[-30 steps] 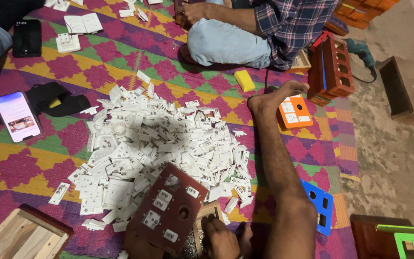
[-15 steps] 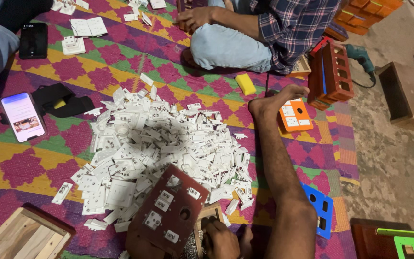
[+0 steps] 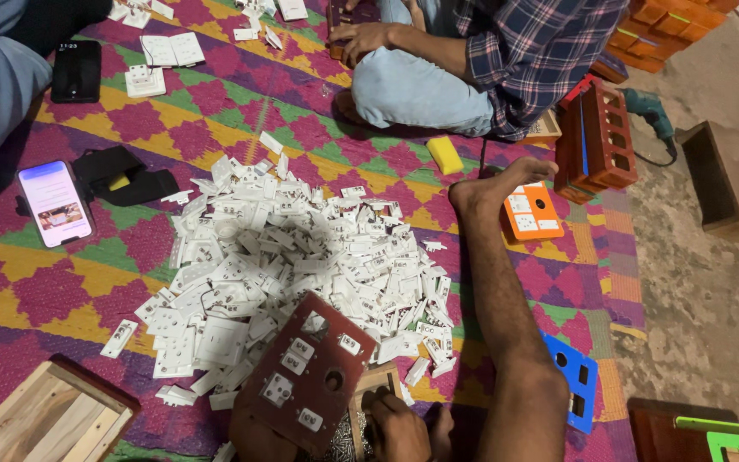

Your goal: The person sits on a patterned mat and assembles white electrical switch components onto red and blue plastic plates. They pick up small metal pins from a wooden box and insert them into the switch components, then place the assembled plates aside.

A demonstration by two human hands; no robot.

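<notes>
the right hand [image 3: 397,425] sits at the bottom edge, fingers curled down into a small open wooden box [image 3: 375,387] with a heap of small screws [image 3: 341,441] just beside it; whether it grips anything, i cannot tell. the left hand is hidden under a dark red rectangular board fitted with white switches [image 3: 308,373], which stands tilted against that box and over the near edge of a big pile of white plastic switch parts [image 3: 284,257] on a purple, yellow and green woven mat [image 3: 70,291]. the person's bare leg [image 3: 498,291] stretches past the pile, its foot touching an orange switch plate [image 3: 534,212]. a blue plate with cut-outs [image 3: 576,376] lies beside the knee.
</notes>
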